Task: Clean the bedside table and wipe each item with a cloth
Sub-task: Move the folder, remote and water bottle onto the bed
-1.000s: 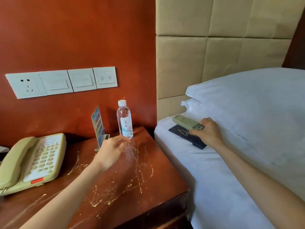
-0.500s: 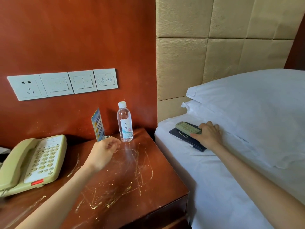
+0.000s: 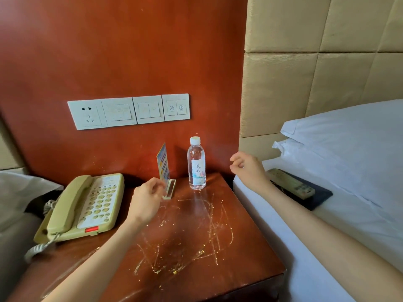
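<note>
Bedside table (image 3: 187, 264), scratched and streaked across its reddish top, sits between the bed (image 3: 327, 247) and the wall, carrying a beige telephone (image 3: 87, 205) at its left, a small card stand (image 3: 165, 173) at the back and an upright water bottle (image 3: 196, 164) just right of that. My left hand (image 3: 146, 201) hovers over the table near the card stand's base, fingers loosely curled and holding nothing, while my right hand (image 3: 247, 170) hangs above the gap between table and bed, fingers relaxed and half bent, also holding nothing. On the white sheet beside my right wrist a remote control (image 3: 291, 185) lies on a dark folder (image 3: 318, 196), below the pillows (image 3: 349, 144).
</note>
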